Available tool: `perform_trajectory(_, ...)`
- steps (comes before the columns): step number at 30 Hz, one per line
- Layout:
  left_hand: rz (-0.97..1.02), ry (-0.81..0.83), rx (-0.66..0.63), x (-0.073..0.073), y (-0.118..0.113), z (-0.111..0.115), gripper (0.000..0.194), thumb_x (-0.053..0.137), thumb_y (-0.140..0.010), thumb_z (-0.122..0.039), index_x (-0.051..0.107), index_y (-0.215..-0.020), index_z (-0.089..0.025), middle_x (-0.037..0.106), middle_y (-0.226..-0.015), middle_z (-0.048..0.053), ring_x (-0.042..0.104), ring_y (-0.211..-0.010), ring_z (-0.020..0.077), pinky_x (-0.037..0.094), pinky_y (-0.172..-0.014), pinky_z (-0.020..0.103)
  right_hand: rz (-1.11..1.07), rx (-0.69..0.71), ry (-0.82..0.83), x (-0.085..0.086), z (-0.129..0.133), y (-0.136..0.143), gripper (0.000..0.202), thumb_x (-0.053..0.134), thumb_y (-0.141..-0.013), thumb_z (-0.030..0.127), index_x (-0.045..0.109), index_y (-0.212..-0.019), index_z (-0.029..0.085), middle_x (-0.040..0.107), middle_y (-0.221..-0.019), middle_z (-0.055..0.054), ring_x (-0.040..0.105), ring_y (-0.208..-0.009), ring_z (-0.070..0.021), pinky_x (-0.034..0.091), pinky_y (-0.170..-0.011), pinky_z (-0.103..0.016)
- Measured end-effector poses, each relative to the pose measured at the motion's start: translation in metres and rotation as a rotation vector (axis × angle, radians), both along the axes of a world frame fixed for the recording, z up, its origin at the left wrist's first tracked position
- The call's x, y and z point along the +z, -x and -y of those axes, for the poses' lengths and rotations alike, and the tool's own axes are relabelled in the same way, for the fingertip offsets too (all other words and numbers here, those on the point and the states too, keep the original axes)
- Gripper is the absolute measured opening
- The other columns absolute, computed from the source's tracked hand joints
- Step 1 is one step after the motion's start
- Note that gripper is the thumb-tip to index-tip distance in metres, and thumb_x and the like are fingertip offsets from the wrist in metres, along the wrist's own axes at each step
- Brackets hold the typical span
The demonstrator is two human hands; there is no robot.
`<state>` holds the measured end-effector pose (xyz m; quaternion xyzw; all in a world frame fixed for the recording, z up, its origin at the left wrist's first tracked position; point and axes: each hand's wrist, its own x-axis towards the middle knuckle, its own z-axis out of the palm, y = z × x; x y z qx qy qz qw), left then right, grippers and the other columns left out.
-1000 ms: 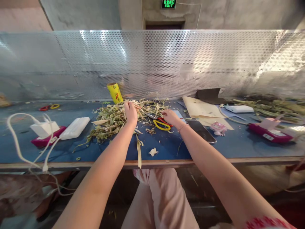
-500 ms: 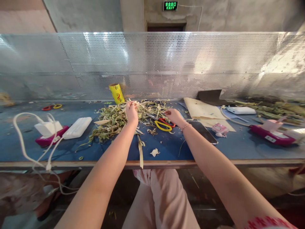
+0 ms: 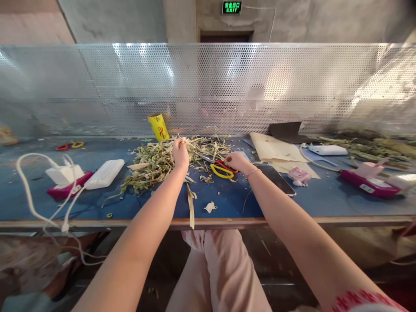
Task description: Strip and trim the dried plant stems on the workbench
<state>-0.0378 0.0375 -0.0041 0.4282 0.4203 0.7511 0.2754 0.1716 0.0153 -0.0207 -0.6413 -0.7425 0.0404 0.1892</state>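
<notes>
A dry leaf strip [image 3: 191,209] lies across the near edge of a blue worktable [image 3: 227,208] at twelve o'clock, short of red-and-yellow-handled scissors [image 3: 222,170]. At one o'clock, a person's right hand [image 3: 238,161] curls its fingers by the handles, their grip impossible to tell, while at eleven the left hand [image 3: 181,154] pinches a pale sliver [image 3: 183,139] over heaped dried plants [image 3: 151,160], a yellow tube [image 3: 158,128] beyond.

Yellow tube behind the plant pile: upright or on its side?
Upright, though it appears to lean left: the yellow tube's open rim is at the top, its lower end down behind the plant pile.
</notes>
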Motion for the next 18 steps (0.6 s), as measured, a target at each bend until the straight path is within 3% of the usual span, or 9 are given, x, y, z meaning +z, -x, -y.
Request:
perform_trajectory(12, -0.055, 0.016, 0.058, 0.002, 0.0, 0.003, 0.008, 0.046, -0.074, -0.017, 0.052, -0.079, -0.018, 0.055, -0.08, 0.001, 0.051, -0.068, 0.0111, 0.04, -0.071, 0.025, -0.461, -0.115, -0.337, -0.002, -0.01, -0.007, 0.022, 0.047, -0.066, 0.01, 0.064, -0.079, 0.014, 0.067, -0.085, -0.006, 0.059, -0.077, -0.014, 0.045, -0.075, -0.027)
perform_trajectory(16, -0.034, 0.007, 0.05, 0.004, -0.001, 0.005, 0.007, 0.047, -0.073, -0.015, 0.052, -0.076, -0.018, 0.054, -0.078, 0.001, 0.05, -0.066, 0.0103, 0.039, -0.067, 0.023, -0.497, -0.032, -0.164, -0.002, -0.01, -0.007, 0.03, 0.042, -0.064, 0.005, 0.065, -0.081, 0.015, 0.068, -0.082, -0.003, 0.061, -0.077, -0.0123, 0.045, -0.074, -0.022)
perform_trajectory(18, -0.025, 0.004, 0.052, 0.004, -0.002, 0.005, 0.006, 0.048, -0.073, -0.015, 0.052, -0.075, -0.018, 0.053, -0.075, 0.0, 0.05, -0.064, 0.01, 0.039, -0.066, 0.023, -0.477, -0.054, -0.079, -0.003, -0.009, -0.005, 0.032, 0.041, -0.065, 0.005, 0.066, -0.083, 0.016, 0.069, -0.083, -0.003, 0.062, -0.075, -0.0122, 0.046, -0.071, -0.021)
